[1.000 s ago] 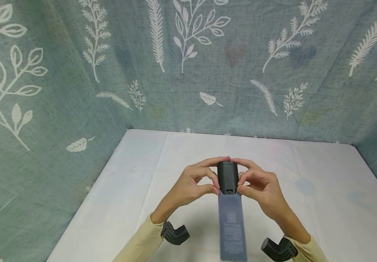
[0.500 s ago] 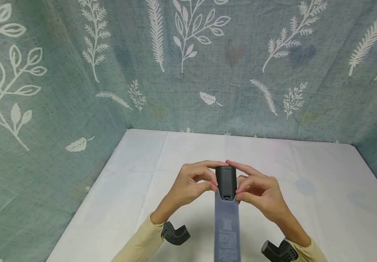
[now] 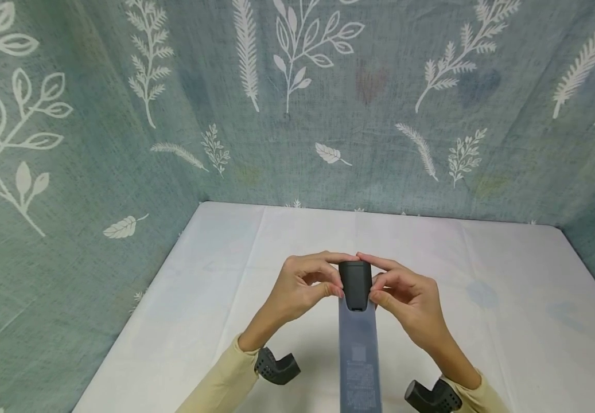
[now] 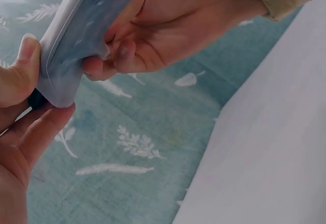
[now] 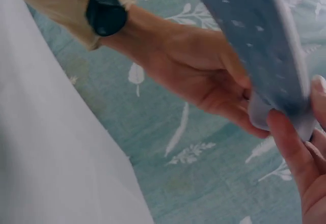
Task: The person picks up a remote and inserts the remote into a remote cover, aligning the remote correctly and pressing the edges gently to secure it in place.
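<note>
In the head view a black remote control (image 3: 355,284) stands partly out of the far end of a long, translucent blue-grey silicone cover (image 3: 359,358). The cover carries faint printed text, and its near end runs off the frame. My left hand (image 3: 301,289) pinches the cover's left edge beside the black end, its forefinger reaching over the top. On the opposite edge my right hand (image 3: 412,301) pinches with thumb and fingers, its forefinger also at the top. Small raised dots dot the cover's other face (image 4: 89,23) in the left wrist view.
A white-covered table (image 3: 214,269) lies beneath both hands. Green cloth (image 3: 276,155) with white leaf prints hangs behind it and at the sides. Black wrist cameras are strapped on the left forearm (image 3: 276,367) and right forearm (image 3: 434,396).
Both hands and the remote have shifted slightly towards me and left since one second ago, then a little back up. The cover's near end has left the frame. Both pinches continue.
</note>
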{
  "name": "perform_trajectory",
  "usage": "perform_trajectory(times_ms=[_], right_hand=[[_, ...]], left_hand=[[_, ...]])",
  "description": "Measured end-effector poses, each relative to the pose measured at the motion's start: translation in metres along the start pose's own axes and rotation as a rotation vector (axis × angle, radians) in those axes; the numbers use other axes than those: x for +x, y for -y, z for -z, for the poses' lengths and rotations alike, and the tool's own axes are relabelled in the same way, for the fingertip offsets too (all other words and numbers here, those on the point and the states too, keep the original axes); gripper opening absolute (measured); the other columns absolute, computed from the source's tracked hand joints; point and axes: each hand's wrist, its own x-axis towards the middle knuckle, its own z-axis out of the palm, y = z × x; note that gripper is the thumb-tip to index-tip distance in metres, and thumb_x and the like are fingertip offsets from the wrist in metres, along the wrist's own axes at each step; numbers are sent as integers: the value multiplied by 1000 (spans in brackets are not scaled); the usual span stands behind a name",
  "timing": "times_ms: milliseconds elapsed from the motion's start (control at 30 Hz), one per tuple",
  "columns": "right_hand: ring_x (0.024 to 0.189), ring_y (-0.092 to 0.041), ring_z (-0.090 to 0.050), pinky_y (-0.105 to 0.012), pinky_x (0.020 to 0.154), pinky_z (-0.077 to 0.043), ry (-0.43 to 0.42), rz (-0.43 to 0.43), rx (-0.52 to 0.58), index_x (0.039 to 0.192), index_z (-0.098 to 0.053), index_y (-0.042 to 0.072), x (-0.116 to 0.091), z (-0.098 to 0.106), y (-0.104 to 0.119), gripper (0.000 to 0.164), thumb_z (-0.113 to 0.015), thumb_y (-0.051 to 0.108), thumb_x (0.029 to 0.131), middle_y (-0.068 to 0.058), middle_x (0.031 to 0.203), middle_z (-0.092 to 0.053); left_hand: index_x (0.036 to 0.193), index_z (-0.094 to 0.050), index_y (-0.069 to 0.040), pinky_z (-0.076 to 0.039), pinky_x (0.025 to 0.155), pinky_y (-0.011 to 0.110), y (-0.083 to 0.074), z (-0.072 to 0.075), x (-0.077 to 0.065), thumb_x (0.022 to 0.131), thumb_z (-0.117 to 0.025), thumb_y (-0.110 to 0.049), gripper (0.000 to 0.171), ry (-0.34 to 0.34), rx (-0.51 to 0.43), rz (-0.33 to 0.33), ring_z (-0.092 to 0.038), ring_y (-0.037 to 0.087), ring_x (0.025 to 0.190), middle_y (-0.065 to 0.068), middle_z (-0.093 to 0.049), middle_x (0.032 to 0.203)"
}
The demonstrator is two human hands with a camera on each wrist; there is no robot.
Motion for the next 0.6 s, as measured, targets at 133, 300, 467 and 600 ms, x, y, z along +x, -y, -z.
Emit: perform_trajectory(times_ms=[133, 300, 467, 600], right_hand=[[105, -26, -61, -26, 69, -56, 25, -50, 49, 89, -64, 0, 1, 3, 1, 19, -60, -18, 83, -26, 133, -48], [90, -22, -61, -27, 69, -55, 29, -84, 76, 88, -64, 1, -2, 4, 2, 17, -60, -14, 85, -27, 136, -45], [88, -21, -60, -27, 70, -54, 8, -127, 87, 89, -65, 5, -2, 3, 2, 21, -57, -14, 86, -24, 137, -45], [88, -23, -59, -28, 71, -54, 17, -135, 113, 91, -65, 5, -2, 3, 4, 23, -57, -15, 86, -23, 137, -46]], left_hand=[[80, -65, 0, -56, 78, 44, 1, 1, -2, 77, -71, 8, 11, 30, -63, 57, -56, 32, 113, 24, -55, 126], [86, -67, 0, -54, 84, 46, 2, 3, -5, 77, -74, 3, 12, 61, -96, 100, -51, 33, 120, 18, -50, 134], [97, -66, 7, -49, 90, 50, 3, 4, -6, 72, -76, 7, 27, 80, -136, 56, -49, 36, 120, 20, -45, 139], [86, -68, 6, -48, 93, 49, 1, 3, -3, 67, -77, 15, 23, 87, -111, 10, -50, 37, 120, 24, -46, 137]])
